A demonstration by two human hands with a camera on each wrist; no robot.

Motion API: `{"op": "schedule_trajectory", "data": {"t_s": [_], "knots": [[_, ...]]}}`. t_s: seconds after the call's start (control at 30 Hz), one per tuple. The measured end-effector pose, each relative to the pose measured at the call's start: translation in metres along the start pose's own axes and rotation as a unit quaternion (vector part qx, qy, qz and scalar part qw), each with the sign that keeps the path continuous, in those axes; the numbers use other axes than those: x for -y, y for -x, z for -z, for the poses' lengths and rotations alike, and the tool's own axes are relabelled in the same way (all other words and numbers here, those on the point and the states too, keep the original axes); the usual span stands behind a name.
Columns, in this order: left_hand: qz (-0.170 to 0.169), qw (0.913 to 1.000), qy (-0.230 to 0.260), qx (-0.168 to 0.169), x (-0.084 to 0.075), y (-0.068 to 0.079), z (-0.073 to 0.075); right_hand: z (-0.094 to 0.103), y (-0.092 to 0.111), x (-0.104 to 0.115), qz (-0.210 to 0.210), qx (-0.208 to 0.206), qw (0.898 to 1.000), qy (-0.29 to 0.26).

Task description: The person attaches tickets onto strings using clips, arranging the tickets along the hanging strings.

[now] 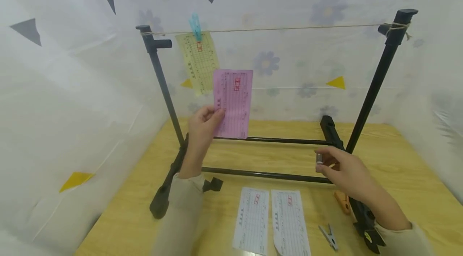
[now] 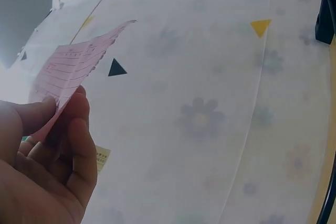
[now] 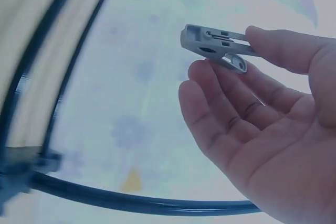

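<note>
My left hand (image 1: 203, 131) pinches a pink printed slip (image 1: 233, 103) by its lower left edge and holds it upright in the air, below the string (image 1: 282, 29). In the left wrist view the thumb lies on the face of the slip and the fingers are behind it. A grey clothespin (image 3: 210, 43) sits between the thumb and fingers of my right hand (image 1: 347, 169), near the right post. A yellow slip (image 1: 199, 61) hangs from the string at the left, held by a blue clothespin (image 1: 195, 27); the pink slip overlaps its lower corner.
Two white slips (image 1: 252, 220) (image 1: 291, 222) lie side by side at the table's front. Right of them are a grey clothespin (image 1: 330, 238) and an orange clothespin (image 1: 342, 202). A black frame stands around, with a left post (image 1: 162, 75), a right post (image 1: 376, 79) and low crossbars (image 1: 267, 174).
</note>
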State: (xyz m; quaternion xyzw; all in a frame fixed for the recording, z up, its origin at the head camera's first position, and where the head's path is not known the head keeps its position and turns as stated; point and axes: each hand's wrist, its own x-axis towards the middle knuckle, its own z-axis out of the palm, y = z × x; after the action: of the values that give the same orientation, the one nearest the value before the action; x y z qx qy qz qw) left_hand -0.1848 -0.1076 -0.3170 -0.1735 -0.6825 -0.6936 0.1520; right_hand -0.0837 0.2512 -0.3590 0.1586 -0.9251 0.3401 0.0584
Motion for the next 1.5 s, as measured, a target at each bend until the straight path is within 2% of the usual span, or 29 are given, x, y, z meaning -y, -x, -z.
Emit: {"op": "schedule_trajectory", "data": {"t_s": [0.2,0.37,0.47,0.57,0.87,1.0,1.17,1.3,1.43,1.5], "knots": [[-0.022,0.9997,0.009,-0.002,-0.005,-0.016,-0.009,0.027,-0.011,0.026,0.034,-0.047,0.998,0.012],[-0.026,0.9993,0.018,-0.018,-0.014,-0.029,-0.015,0.043,-0.023,0.045,0.065,-0.076,0.994,-0.052],[-0.027,0.9993,0.012,-0.022,-0.018,-0.036,-0.017,0.050,-0.030,0.056,0.088,-0.078,0.988,-0.102],[-0.027,0.9994,0.012,-0.019,-0.021,-0.043,-0.020,0.054,-0.038,0.066,0.093,-0.079,0.984,-0.127],[-0.022,0.9991,0.019,-0.032,-0.023,-0.057,-0.027,0.063,-0.058,0.089,0.108,-0.095,0.982,-0.124],[-0.022,0.9990,0.018,-0.035,-0.025,-0.063,-0.029,0.068,-0.064,0.096,0.125,-0.092,0.977,-0.144],[-0.023,0.9984,0.022,-0.046,-0.027,-0.070,-0.030,0.074,-0.074,0.107,0.153,-0.082,0.967,-0.189],[-0.021,0.9979,0.031,-0.053,-0.026,-0.074,-0.029,0.079,-0.082,0.112,0.171,-0.073,0.953,-0.238],[-0.021,0.9978,0.039,-0.050,-0.025,-0.076,-0.030,0.083,-0.090,0.115,0.187,-0.081,0.942,-0.266],[-0.024,0.9977,0.042,-0.048,-0.024,-0.078,-0.031,0.084,-0.093,0.118,0.191,-0.090,0.940,-0.267]]}}
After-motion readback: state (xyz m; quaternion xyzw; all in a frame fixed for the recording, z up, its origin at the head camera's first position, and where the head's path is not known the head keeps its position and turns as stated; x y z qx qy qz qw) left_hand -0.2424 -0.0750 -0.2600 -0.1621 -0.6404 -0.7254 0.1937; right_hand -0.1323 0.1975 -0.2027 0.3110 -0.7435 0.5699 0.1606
